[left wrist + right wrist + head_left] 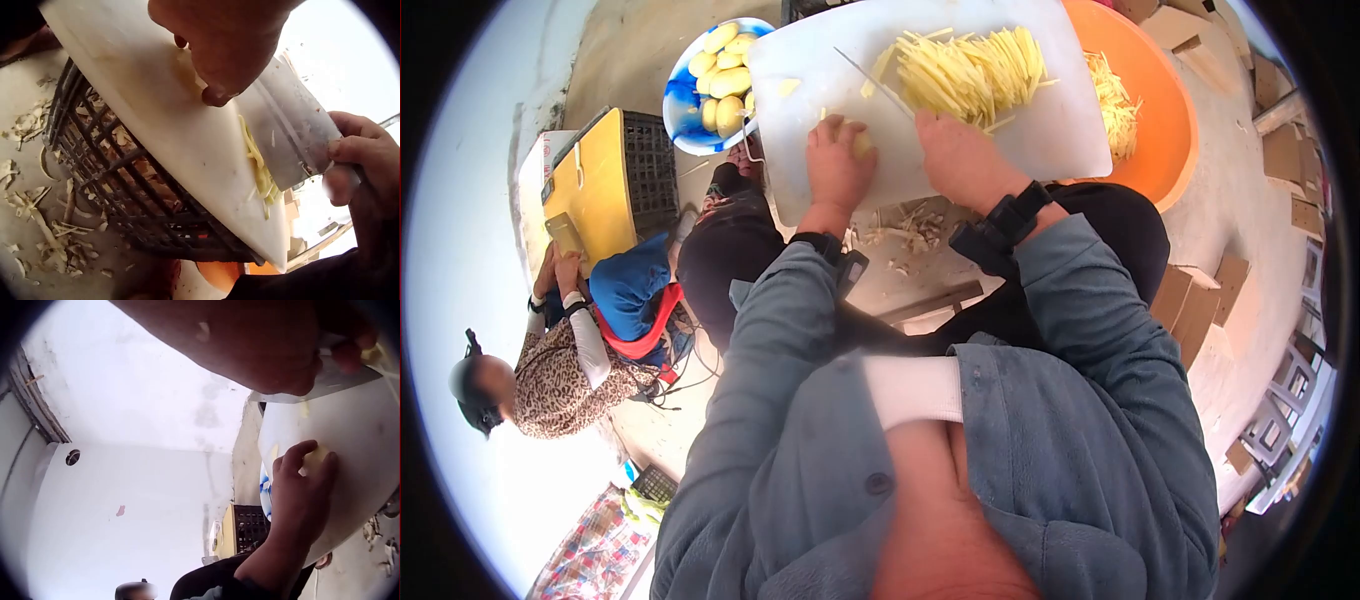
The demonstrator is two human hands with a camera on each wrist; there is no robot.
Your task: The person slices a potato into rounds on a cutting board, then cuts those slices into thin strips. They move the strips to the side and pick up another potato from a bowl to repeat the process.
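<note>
— What is your left hand [837,165] doing?
— Your fingers curl over a potato piece [861,141], pinning it on the white cutting board [1060,120].
— And your right hand [962,155]?
— It's wrapped round the cleaver [294,140], blade beside the potato strips [970,72].

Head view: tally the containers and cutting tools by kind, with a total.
White cutting board: 1
Knife: 1
Orange basin: 1
Blue bowl of peeled potatoes: 1
Black crate: 1
Total: 5
</note>
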